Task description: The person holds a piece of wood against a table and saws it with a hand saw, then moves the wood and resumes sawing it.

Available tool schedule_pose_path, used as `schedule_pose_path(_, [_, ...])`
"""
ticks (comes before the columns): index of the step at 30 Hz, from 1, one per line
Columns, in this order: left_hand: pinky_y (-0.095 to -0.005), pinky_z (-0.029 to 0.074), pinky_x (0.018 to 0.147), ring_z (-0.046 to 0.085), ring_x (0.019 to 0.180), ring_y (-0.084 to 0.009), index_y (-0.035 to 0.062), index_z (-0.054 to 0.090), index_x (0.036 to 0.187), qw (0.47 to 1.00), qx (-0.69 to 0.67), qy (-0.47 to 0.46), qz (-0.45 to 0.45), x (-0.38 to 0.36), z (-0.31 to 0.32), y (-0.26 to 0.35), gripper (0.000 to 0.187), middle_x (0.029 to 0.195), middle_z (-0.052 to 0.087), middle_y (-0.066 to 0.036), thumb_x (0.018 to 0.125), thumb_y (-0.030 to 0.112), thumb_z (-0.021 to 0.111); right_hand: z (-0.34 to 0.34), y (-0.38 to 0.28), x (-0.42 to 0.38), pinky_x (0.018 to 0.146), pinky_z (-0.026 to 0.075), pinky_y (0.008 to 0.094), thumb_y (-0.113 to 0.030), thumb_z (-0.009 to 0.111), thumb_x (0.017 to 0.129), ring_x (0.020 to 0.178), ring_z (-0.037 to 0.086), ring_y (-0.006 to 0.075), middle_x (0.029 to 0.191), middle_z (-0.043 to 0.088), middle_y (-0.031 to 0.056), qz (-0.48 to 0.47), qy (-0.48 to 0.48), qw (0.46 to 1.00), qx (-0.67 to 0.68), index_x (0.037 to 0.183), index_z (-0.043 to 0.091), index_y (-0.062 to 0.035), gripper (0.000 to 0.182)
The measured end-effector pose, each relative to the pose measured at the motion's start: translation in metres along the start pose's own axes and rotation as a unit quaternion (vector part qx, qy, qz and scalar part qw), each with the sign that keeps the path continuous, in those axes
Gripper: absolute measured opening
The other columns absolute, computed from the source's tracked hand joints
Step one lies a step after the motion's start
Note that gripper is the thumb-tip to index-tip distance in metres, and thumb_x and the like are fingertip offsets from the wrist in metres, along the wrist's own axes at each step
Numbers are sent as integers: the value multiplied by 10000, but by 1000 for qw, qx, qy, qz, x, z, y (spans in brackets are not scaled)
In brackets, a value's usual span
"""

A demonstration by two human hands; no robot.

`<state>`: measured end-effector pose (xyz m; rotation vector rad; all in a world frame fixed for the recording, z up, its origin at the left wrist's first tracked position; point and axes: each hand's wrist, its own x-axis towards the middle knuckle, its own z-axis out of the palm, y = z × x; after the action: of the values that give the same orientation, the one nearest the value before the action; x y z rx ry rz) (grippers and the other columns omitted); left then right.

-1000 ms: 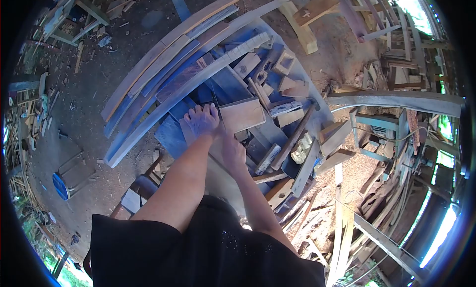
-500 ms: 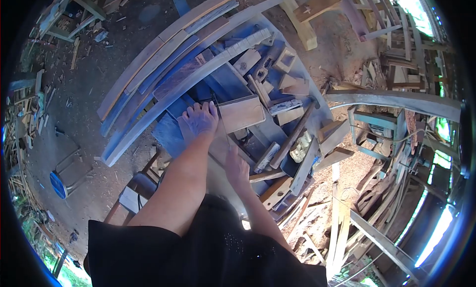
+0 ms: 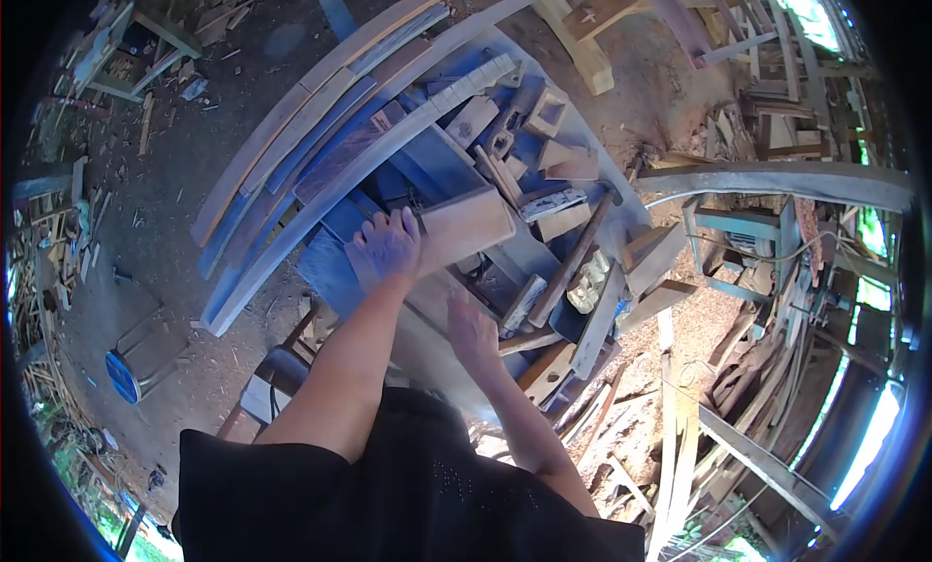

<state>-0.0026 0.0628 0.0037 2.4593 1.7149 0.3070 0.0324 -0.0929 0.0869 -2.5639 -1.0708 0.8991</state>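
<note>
A thick, light wooden board (image 3: 468, 226) lies across the workbench. My left hand (image 3: 390, 244) presses down on its left part, fingers bent over the far edge. Nearer my body, my right hand (image 3: 473, 335) is closed and slightly blurred, just below the board. It appears to grip a handsaw, whose thin blade was visible against the board a moment earlier; now the blade is hardly distinguishable, and the fingers hide the handle. Small wooden offcuts (image 3: 473, 121) and a square wooden frame piece (image 3: 548, 113) lie beyond the board.
Long curved-looking planks (image 3: 320, 106) line the bench's far left side. A dark wooden bar (image 3: 573, 261) and several loose pieces crowd its right. A blue-topped stool (image 3: 122, 376) stands on the floor at left. Scrap wood (image 3: 748, 397) and shavings spread at right.
My right hand has shifted slightly right and toward my body, and the saw blade has become hard to see. My left hand remains on the board. The view has shifted slightly.
</note>
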Motion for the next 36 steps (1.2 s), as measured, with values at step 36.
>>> schedule_pose_path(36, [-443, 341, 874, 540, 914, -270, 183, 681, 879, 996, 26, -75, -33, 4, -6, 6, 351, 925, 614, -48, 958, 384, 405, 6, -10, 10, 570, 543, 495, -224, 404, 1003, 680, 674, 393, 705, 662, 206, 51, -41, 997, -30, 1050, 440, -40, 194])
